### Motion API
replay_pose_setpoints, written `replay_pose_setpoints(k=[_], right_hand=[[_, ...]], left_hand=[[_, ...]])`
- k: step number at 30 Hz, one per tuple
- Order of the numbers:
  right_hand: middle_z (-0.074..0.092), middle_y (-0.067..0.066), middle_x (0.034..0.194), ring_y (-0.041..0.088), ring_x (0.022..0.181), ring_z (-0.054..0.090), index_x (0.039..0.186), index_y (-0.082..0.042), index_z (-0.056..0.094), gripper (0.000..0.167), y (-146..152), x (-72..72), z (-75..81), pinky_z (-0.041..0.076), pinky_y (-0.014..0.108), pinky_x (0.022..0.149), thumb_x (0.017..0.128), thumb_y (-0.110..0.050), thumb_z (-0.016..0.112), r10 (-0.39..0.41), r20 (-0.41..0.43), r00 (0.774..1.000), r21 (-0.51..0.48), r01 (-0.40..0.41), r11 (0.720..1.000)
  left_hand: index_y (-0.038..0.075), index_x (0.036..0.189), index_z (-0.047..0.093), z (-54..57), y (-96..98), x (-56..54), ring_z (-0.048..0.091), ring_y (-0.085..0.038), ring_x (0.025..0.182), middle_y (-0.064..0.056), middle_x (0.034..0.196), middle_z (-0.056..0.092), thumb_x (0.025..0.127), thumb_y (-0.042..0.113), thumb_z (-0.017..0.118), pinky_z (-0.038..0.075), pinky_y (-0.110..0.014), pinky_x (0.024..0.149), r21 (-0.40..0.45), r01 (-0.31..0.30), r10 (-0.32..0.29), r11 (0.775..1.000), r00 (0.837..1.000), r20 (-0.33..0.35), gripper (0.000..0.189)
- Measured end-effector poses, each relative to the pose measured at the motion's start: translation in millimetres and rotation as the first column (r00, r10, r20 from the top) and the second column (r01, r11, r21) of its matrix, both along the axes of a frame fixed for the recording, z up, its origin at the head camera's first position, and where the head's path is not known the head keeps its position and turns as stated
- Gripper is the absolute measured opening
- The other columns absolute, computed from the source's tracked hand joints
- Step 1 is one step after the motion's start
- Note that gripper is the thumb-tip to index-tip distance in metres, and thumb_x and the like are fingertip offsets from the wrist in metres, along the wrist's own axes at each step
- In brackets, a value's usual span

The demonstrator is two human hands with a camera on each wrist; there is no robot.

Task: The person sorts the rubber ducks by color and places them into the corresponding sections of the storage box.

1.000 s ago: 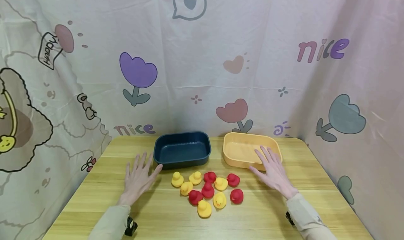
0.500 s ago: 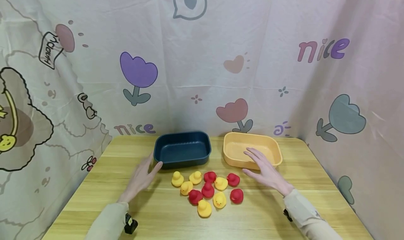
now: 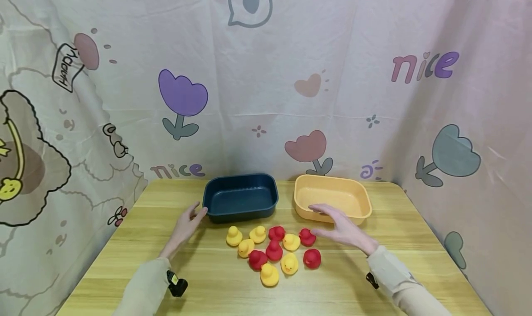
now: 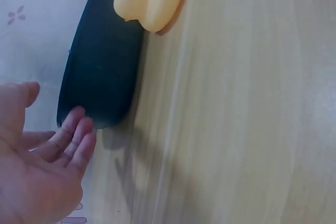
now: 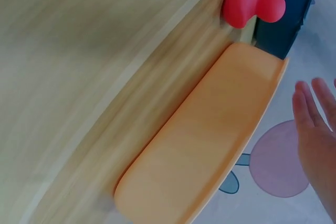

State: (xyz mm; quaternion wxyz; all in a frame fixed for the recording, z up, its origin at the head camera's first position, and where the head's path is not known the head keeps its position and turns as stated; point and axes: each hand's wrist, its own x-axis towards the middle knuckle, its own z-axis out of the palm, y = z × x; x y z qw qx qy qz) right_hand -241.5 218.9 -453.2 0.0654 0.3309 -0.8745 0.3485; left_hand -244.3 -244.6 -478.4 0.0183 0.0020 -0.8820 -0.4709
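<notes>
Sitting on the surface (image 3: pixel 232 297) before two trays (image 3: pixel 241 214), smooth, rounded ducks (image 3: pixel 269 276) number six yellow, five red; the left hand (image 3: pixel 184 227) and right hand (image 3: pixel 346 230) (each near a tray) are wide.

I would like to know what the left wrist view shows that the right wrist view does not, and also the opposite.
Only the left wrist view shows the left hand. Only the right wrist view shows the right hand, the orange tray and a red duck. Both share the dark blue tray, yellow duck colouring at the top, the wooden table and the printed cloth.
</notes>
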Motion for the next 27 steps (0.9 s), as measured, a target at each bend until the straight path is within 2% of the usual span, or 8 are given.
replay_pose_setpoints(k=[4, 7, 10, 14, 19, 24, 27], right_hand=[[0.066, 0.014, 0.133, 0.035, 0.119, 0.062, 0.136, -0.006, 0.059, 0.059, -4.5, -2.5, -0.8, 0.052, 0.045, 0.104, 0.085, -0.027, 0.081, 0.04, 0.108, 0.993, -0.014, -0.038, 0.999], [0.067, 0.011, 0.132, 0.035, 0.119, 0.062, 0.135, -0.008, 0.061, 0.056, -8.1, -3.6, -0.4, 0.051, 0.044, 0.106, 0.086, -0.028, 0.08, 0.066, 0.159, 0.985, -0.011, -0.065, 0.998], [0.067, 0.012, 0.131, 0.035, 0.12, 0.062, 0.133, -0.007, 0.062, 0.053, -11.9, -5.2, -1.6, 0.05, 0.048, 0.106, 0.087, -0.026, 0.08, 0.096, 0.193, 0.976, -0.007, -0.096, 0.995], [0.066, 0.017, 0.131, 0.036, 0.12, 0.061, 0.131, -0.004, 0.063, 0.051, -17.4, -8.3, -5.5, 0.048, 0.055, 0.107, 0.086, -0.023, 0.08, 0.125, 0.256, 0.959, 0.0, -0.129, 0.992], [0.067, 0.019, 0.127, 0.038, 0.117, 0.061, 0.128, 0.0, 0.063, 0.048, -24.7, -13.5, -11.3, 0.049, 0.055, 0.105, 0.087, -0.021, 0.079, 0.166, 0.316, 0.934, -0.003, -0.174, 0.985], [0.069, 0.015, 0.12, 0.033, 0.111, 0.061, 0.123, -0.001, 0.065, 0.042, -31.8, -18.5, -17.9, 0.051, 0.052, 0.102, 0.088, -0.019, 0.078, 0.18, 0.332, 0.926, 0.012, -0.195, 0.981], [0.07, 0.012, 0.117, 0.029, 0.107, 0.062, 0.121, -0.003, 0.067, 0.039, -35.9, -21.1, -20.7, 0.053, 0.05, 0.099, 0.087, -0.019, 0.078, 0.185, 0.335, 0.924, 0.021, -0.203, 0.979]], left_hand=[[-0.008, 0.154, 0.028, 1.8, 0.9, -2.8, 0.07, -0.036, 0.11, -0.03, 0.128, 0.065, 0.108, 0.03, 0.047, 0.052, -0.047, 0.105, 0.045, -0.001, 0.001, 0.999, 1.0, -0.004, 0.063], [-0.01, 0.153, 0.03, 1.3, 0.6, -6.5, 0.073, -0.024, 0.094, -0.029, 0.117, 0.069, 0.107, 0.023, 0.05, 0.057, -0.031, 0.094, 0.089, -0.001, 0.003, 0.996, 1.0, -0.016, 0.06], [-0.011, 0.152, 0.03, -0.2, -0.3, -8.6, 0.071, -0.01, 0.084, -0.027, 0.11, 0.072, 0.105, 0.018, 0.053, 0.057, -0.021, 0.084, 0.144, -0.004, 0.006, 0.99, 1.0, -0.013, 0.059], [-0.011, 0.152, 0.03, -2.8, -1.2, -9.6, 0.069, -0.003, 0.078, -0.02, 0.102, 0.074, 0.104, 0.017, 0.056, 0.058, -0.021, 0.081, 0.225, -0.01, 0.01, 0.974, 1.0, 0.0, 0.062], [-0.008, 0.153, 0.032, -5.8, -0.3, -11.2, 0.069, -0.003, 0.075, -0.009, 0.09, 0.076, 0.101, 0.017, 0.062, 0.06, -0.022, 0.077, 0.305, 0.011, -0.014, 0.952, 1.0, 0.007, 0.065], [-0.007, 0.154, 0.03, -7.7, 2.5, -12.0, 0.069, -0.003, 0.073, 0.0, 0.084, 0.075, 0.1, 0.017, 0.064, 0.06, -0.021, 0.076, 0.356, 0.03, -0.036, 0.934, 0.999, 0.01, 0.068], [-0.007, 0.155, 0.029, -9.0, 3.3, -12.1, 0.069, -0.003, 0.074, 0.002, 0.083, 0.075, 0.1, 0.017, 0.064, 0.059, -0.02, 0.076, 0.361, 0.041, -0.047, 0.932, 0.999, 0.007, 0.069]])
